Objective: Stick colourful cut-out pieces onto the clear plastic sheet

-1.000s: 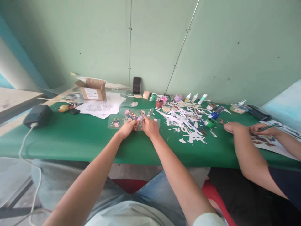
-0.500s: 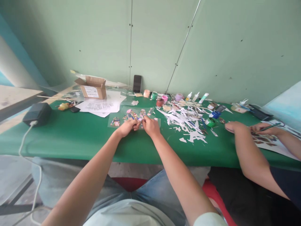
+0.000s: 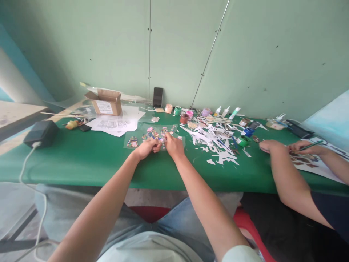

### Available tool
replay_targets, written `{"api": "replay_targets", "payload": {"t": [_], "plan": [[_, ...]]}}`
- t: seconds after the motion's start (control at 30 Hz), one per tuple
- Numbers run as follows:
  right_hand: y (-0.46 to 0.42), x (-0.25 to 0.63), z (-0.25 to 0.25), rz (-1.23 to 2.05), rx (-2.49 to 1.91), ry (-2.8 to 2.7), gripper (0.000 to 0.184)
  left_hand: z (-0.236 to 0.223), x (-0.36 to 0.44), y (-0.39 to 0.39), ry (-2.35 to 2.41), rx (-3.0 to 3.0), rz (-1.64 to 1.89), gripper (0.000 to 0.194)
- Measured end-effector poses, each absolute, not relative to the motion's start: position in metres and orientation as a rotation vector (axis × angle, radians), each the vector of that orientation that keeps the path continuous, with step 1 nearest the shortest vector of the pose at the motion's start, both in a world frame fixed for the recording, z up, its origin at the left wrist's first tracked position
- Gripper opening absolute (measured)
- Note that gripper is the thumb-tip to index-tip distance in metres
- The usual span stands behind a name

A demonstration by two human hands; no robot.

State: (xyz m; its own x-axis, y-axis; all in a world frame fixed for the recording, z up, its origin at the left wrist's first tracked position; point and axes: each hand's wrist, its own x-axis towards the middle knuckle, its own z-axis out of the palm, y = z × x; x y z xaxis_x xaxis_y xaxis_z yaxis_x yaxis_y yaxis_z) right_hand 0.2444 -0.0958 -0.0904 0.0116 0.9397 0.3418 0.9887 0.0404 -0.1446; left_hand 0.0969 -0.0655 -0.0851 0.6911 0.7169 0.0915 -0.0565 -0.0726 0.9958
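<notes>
My left hand (image 3: 147,148) and my right hand (image 3: 173,145) are close together over a clear plastic sheet (image 3: 128,142) on the green tabletop. Colourful cut-out pictures (image 3: 133,141) lie on the sheet, several of them beyond my fingers. The fingers of both hands are curled in, thumbs toward each other. Between them shows a small pale bit, too small to name. My hands cover the near middle of the sheet.
White paper scraps (image 3: 218,142) are heaped to the right, with paint jars (image 3: 243,141) beside and behind them. A cardboard box (image 3: 107,103), printed papers (image 3: 114,125) and a black power adapter (image 3: 41,134) stand left. At right, a co-worker's hands (image 3: 305,147) work over a sheet.
The whole view has shifted slightly. My right fingers have moved a little up, while my left hand stays nearly in place.
</notes>
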Motion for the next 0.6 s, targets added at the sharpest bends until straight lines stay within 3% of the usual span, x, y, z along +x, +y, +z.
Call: {"api": "replay_targets", "payload": {"t": [0.6], "plan": [[-0.0898,0.2410,-0.0857,-0.172,-1.924,-1.966,0.028,-0.0862,0.0950,-0.0647,0.550,1.625,0.550,0.033]]}}
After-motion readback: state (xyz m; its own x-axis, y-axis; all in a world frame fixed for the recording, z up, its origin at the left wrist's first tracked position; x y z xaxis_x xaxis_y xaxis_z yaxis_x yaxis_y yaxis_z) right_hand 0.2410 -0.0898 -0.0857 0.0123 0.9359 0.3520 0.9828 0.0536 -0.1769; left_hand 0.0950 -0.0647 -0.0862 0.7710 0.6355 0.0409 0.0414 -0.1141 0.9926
